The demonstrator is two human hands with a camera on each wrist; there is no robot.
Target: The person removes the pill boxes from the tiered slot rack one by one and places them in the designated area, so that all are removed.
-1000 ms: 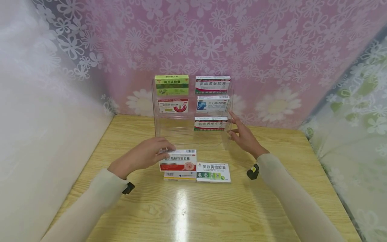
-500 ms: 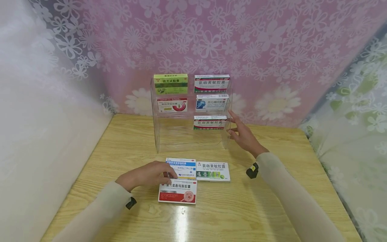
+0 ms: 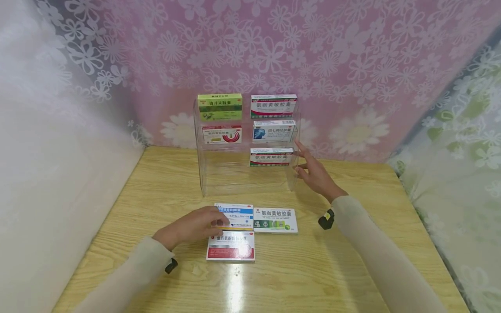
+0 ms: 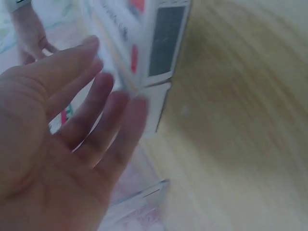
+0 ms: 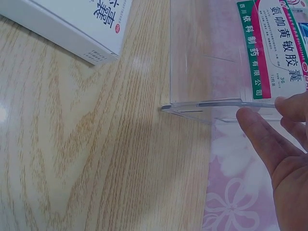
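Note:
My left hand (image 3: 195, 226) hovers over the blue-and-white medicine box (image 3: 240, 217), covering its left end; the fingers are loosely bent with nothing between them. Right below that box lies a red-and-white medicine box (image 3: 231, 247), label up. A white-and-green medicine box (image 3: 275, 220) lies to their right. My right hand (image 3: 318, 176) touches the right side of a clear plastic display rack (image 3: 227, 189), fingers extended along it. Its fingertips (image 5: 246, 115) are at the rack's side edge in the right wrist view.
On the rack stand a green box (image 3: 220, 107), a white box with red rings (image 3: 222, 135), a box with a blue head picture (image 3: 274, 131) and two alike red-striped boxes, upper (image 3: 273, 106) and lower (image 3: 271, 157). A pink floral curtain (image 3: 332, 65) hangs behind the wooden table (image 3: 352, 261).
My left hand brought the red-and-white box down from over the blue-and-white one, laid it nearer me and let go. It has since shifted slightly up. The right hand stays at the rack.

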